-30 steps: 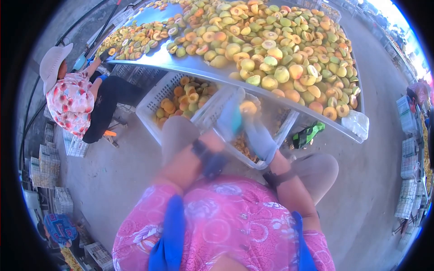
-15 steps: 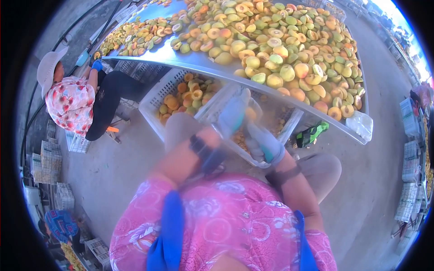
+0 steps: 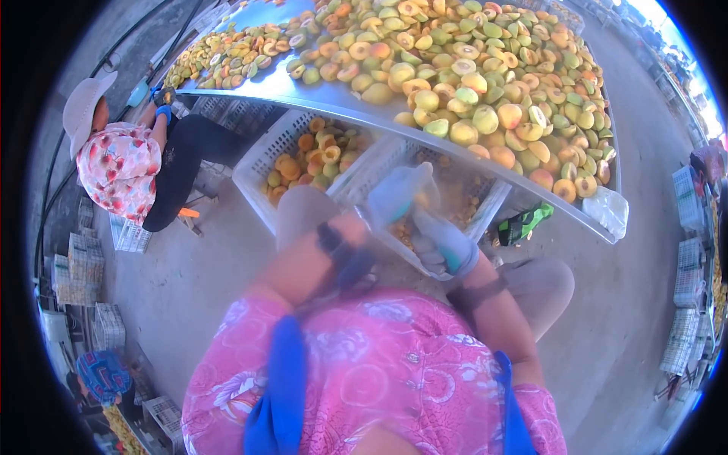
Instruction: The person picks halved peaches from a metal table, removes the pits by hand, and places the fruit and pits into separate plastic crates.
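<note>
Over the white plastic crate, I see a grey-gloved left hand and right hand; I can't tell their grip.

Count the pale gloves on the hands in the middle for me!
2: one on the left hand, one on the right hand, both over the right crate. No others show there.

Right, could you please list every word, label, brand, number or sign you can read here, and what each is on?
None: no text can be read in this view.
Green item on the floor: any print is too small and blurred to read.
Crates under the table edge: no readable lettering.
Gloves: blurred, no readable marking.
</note>
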Available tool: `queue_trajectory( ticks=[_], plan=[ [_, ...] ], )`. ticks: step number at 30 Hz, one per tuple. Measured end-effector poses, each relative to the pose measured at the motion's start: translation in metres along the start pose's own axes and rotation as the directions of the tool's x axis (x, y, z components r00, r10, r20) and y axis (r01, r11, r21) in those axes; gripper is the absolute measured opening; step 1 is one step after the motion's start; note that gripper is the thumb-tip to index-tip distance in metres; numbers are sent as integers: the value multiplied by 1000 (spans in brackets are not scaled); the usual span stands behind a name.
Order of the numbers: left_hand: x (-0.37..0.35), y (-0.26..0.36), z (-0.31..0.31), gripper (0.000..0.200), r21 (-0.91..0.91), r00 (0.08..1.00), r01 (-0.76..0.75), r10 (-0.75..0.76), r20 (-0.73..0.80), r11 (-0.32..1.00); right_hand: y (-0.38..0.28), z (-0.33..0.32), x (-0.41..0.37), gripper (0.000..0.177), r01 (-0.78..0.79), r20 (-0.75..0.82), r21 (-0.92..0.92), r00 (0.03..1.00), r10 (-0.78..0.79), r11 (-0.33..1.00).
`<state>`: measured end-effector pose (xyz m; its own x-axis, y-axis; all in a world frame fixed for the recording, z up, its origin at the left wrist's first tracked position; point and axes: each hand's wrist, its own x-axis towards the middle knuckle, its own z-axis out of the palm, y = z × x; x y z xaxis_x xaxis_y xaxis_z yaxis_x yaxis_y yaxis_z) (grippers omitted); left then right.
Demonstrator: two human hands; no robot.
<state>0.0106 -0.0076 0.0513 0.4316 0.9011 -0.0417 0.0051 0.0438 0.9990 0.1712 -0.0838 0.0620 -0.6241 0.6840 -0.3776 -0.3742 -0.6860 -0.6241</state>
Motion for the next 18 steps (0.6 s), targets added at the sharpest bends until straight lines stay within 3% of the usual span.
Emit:
queue_trajectory(
  ticks=[1,2,4,5,7,8,10,11,12,13,14,15,16,17,18],
  plan=[
    [-1,2,-2,51,18,994,-28,25,110,999,-1,-1,-1,26,-46,65,56,997,42,997],
    [-4,7,-3,51,16,994,-27,25,109,1000,1,-6,-1,26,-48,64,56,997,44,997],
    [-10,17,-5,51,-130,980,126,-104,169,983,6,-19,2,31,-169,314,174,943,108,970],
    [-12,14,-9,51,-131,981,122,-99,168,984,7,-19,4,31,-169,314,169,943,109,971],
    [-12,-5,-17,50,-386,954,288,-229,191,877,8,-18,9,32,-254,453,206,881,138,945],
    [-8,-31,-19,50,-389,956,283,-225,189,877,9,-12,9,32,-255,452,201,881,142,946],
    [4,-83,-18,51,-811,875,350,146,462,469,12,0,8,33,-147,456,302,890,-7,942],
    [-8,-33,-6,49,-757,981,160,-17,193,634,10,-2,10,33,-148,457,301,890,-6,942],
    [-1,-40,-15,49,-754,981,155,-12,192,638,9,-6,12,32,-271,580,430,814,-34,861],
    [8,-51,-31,45,-795,995,50,-95,-10,605,7,-8,14,32,-405,686,521,723,-85,751],
    [10,-58,-46,42,-815,960,-64,-187,-208,576,7,-8,14,32,-406,689,517,720,-84,754],
    [-11,6,-53,32,-741,999,30,-1,40,670,7,-9,12,34,-286,557,618,816,-152,732],
    [-8,6,-69,32,-740,999,25,4,38,672,6,-11,12,37,-150,408,697,887,-216,701],
    [2,3,-87,32,-457,974,-109,2,-227,883,6,-15,15,37,-152,412,695,886,-215,702],
    [13,1,-99,33,-93,882,-151,92,-462,984,10,-20,22,34,-43,254,636,954,-157,770]
  ],
)
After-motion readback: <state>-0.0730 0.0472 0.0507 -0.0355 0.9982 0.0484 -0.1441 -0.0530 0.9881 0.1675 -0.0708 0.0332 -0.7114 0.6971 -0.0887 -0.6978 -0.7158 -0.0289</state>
